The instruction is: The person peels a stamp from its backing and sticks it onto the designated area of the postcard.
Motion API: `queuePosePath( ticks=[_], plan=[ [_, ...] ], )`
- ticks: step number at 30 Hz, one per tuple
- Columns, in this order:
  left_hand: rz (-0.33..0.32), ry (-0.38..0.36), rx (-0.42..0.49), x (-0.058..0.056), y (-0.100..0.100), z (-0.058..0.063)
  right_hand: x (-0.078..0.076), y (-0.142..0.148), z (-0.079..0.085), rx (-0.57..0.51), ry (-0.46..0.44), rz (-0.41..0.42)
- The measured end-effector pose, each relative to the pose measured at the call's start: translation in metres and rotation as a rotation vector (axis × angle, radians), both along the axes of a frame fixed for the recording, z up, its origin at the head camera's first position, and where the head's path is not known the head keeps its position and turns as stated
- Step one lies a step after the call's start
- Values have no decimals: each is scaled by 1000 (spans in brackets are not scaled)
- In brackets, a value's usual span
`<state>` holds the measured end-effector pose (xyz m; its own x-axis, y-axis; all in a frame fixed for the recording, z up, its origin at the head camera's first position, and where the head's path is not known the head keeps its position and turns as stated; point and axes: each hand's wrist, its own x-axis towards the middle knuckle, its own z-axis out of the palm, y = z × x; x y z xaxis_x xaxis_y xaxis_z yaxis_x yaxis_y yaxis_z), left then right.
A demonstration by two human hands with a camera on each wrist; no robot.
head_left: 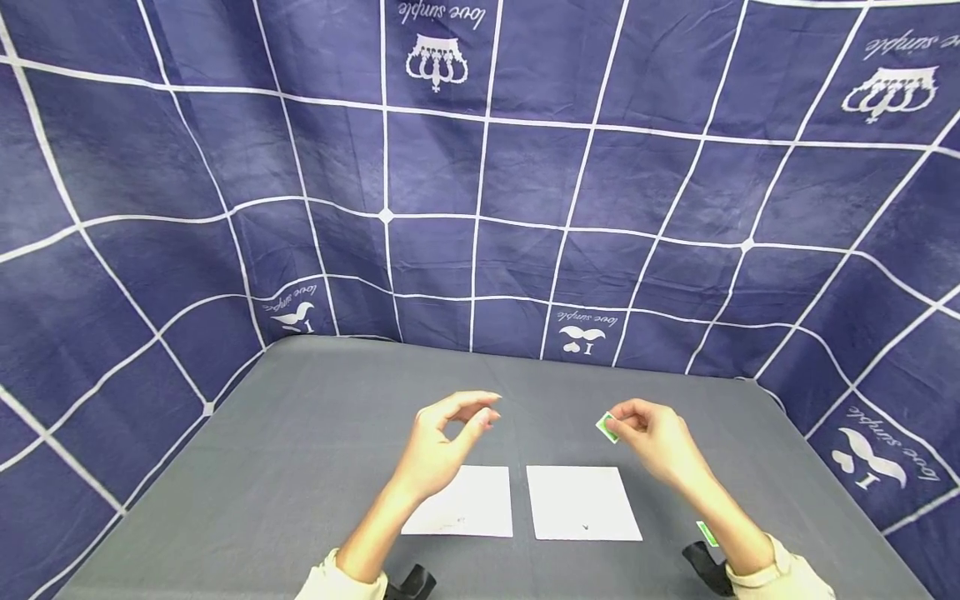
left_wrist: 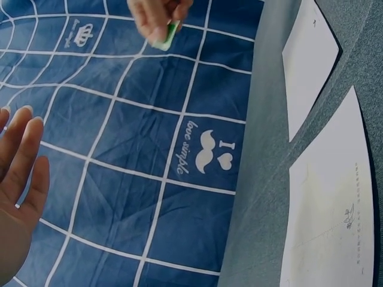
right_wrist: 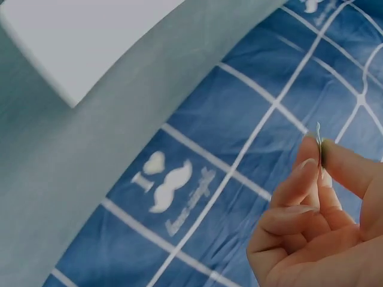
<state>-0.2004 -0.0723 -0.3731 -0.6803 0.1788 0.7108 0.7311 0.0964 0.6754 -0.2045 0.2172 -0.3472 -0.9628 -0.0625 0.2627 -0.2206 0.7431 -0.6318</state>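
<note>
Between the thumb and fingertips of my right hand a small thin green-and-white square is pinched, raised above the table. The right wrist view shows this square edge-on, thin as a card. My left hand hovers with nothing in it, its fingers loosely bent and the thumb apart from them. Below lie two white paper sheets side by side: the left sheet, partly covered by my left hand and forearm, and the right sheet. In the left wrist view the nearer sheet bears faint print and a small drawn mark.
Another green-and-white piece lies on the grey table beside my right forearm, which partly covers it. A blue curtain with white grid lines hangs around the table's back and sides.
</note>
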Motion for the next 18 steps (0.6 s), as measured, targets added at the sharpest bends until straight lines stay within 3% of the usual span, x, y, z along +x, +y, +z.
queuePosePath(
  ticks=[7, 15, 18],
  plan=[
    [-10, -23, -7, -2, 2, -3, -9, -33, 4, -63, -5, 45],
    [57, -82, -29, -3, 3, -4, -12, -59, 11, -137, 11, 113],
    [88, -145, -43, 2, 4, 4, -10, -69, 14, -175, 9, 140]
  ],
)
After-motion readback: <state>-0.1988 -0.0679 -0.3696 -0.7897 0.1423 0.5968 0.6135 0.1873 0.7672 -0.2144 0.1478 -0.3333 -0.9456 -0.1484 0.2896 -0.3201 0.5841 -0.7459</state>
